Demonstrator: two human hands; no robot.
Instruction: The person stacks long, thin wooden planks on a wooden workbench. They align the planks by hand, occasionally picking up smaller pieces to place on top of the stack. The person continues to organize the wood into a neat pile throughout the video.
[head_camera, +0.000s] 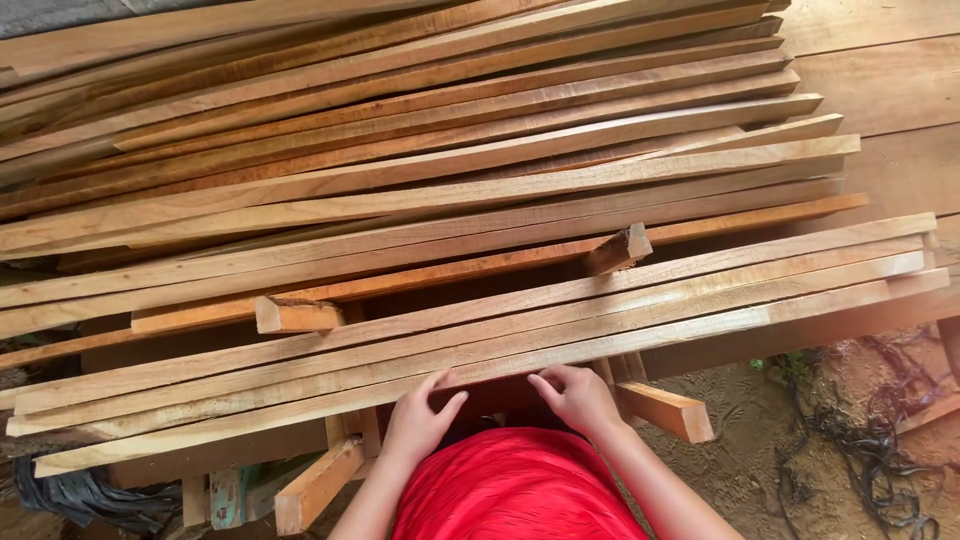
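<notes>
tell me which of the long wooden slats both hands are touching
The nearest slat, the lowest one in the front bundle. The left hand and right hand rest fingertips on its near edge; the others lie farther back.

Upper stack of long slats lay slanting across view, reddish and pale mixed. Short offcut lay on left of stack's near edge; second offcut stuck out further right. Plank floor showed at upper right. Wooden block and beam jutted below. Sandy ground at lower right carried dark tangled cord.
</notes>
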